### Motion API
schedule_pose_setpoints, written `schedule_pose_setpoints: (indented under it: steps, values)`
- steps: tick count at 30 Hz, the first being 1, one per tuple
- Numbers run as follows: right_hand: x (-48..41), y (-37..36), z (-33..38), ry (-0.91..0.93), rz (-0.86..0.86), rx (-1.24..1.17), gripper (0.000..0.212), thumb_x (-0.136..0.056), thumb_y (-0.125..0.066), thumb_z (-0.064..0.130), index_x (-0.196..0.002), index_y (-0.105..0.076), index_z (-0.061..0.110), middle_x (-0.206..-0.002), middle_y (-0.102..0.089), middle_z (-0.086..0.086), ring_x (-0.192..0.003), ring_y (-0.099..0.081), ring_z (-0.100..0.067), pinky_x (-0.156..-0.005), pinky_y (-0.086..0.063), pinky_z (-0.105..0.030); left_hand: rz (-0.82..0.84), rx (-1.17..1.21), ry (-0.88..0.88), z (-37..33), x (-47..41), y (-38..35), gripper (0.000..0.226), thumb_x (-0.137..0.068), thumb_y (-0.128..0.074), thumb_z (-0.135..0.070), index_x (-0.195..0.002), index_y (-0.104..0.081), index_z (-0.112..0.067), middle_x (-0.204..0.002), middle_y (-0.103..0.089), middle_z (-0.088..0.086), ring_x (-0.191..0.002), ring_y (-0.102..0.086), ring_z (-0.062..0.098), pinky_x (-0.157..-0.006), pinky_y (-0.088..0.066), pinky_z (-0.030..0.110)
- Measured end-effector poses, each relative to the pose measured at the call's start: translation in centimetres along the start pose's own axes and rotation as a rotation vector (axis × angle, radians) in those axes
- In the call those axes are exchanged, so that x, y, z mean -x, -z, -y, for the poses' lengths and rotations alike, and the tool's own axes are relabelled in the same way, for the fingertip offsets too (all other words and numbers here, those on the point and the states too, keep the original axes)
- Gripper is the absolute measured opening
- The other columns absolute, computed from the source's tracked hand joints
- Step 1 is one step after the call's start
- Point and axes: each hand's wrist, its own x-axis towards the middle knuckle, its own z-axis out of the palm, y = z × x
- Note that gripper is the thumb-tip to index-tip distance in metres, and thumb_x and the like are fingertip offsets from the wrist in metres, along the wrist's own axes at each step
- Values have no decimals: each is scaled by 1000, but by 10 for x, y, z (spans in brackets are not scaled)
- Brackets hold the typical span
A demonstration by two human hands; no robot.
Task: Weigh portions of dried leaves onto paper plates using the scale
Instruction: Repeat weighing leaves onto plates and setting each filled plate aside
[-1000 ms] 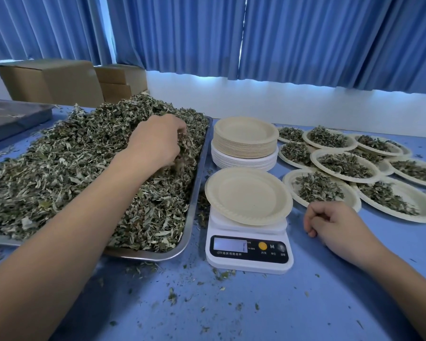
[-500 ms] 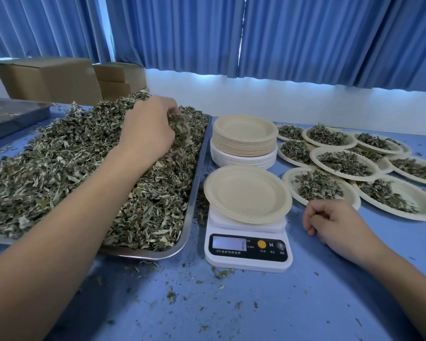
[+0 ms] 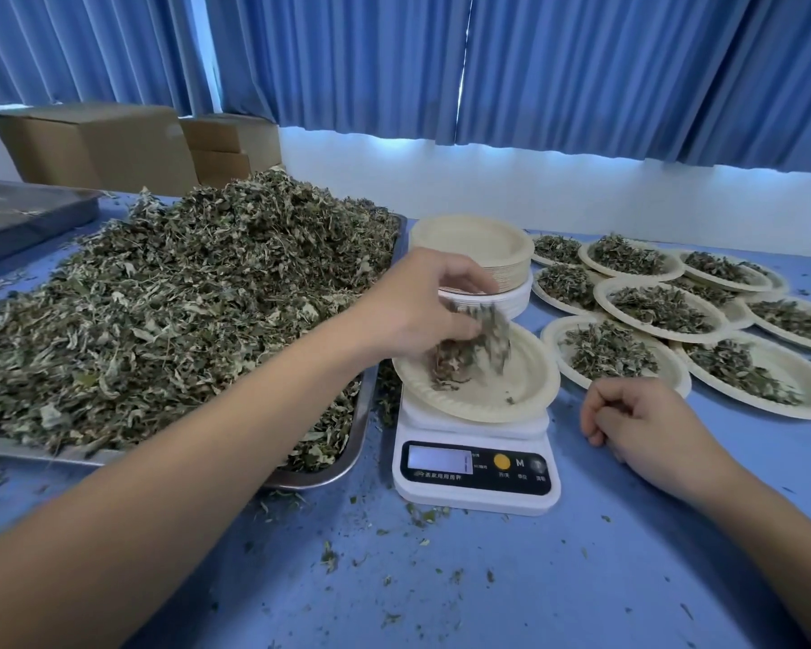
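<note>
- The heap of dried leaves (image 3: 160, 320) fills the metal tray (image 3: 321, 480) at the left of the desk (image 3: 488, 578), piled well above the rim.
- My left hand (image 3: 417, 311) reaches across from the tray side. Its grip is clamped on a handful of leaves (image 3: 469, 353) held low over the paper plate (image 3: 527, 381), with a few bits already lying in the plate.
- That plate sits on the scale (image 3: 476, 473), and a stack of spare plates (image 3: 478, 245) stands just behind it. The display is lit, but I cannot read the figure.
- My right hand (image 3: 637, 423) rests on the desk just beside the scale, its grip loosely curled and holding nothing.
- Further right, the filled plates (image 3: 661, 306) overlap one another in a cluster.
- I judge the step in hand to be loading this portion. Next I would let the handful go over the middle of the plate, clear the hand off the scale, then read the display and add or remove pinches until the weight is right.
</note>
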Motion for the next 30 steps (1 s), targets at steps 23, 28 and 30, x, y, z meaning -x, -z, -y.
schedule_pose_setpoints:
  steps: [23, 28, 30]
  values:
    - [0, 1, -2, -12, 6, 21, 47, -86, -46, -14, -59, -66, 19, -60, -66, -6, -42, -48, -6, -45, -38, -20, -22, -744, 387, 44, -10, 65, 14, -79, -85, -14, -77, -74, -23, -75, -70, -8, -69, -62, 10, -72, -54, 36]
    - [0, 1, 0, 2, 11, 13, 43, -86, -46, -17, -61, -65, 12, -59, -66, -6, -43, -51, -1, -44, -36, -13, -140, -754, 337, 32, -7, 76, 17, -75, -88, -21, -72, -73, -27, -76, -70, -8, -80, -66, 18, -79, -56, 41]
    - [0, 1, 0, -1, 11, 10, 44, -86, -46, -16, -60, -66, 14, -60, -66, -7, -42, -49, -2, -44, -37, -15, -151, -768, 324, 29, -6, 77, 17, -76, -88, -22, -73, -72, -27, -78, -70, -7, -83, -67, 21, -80, -56, 42]
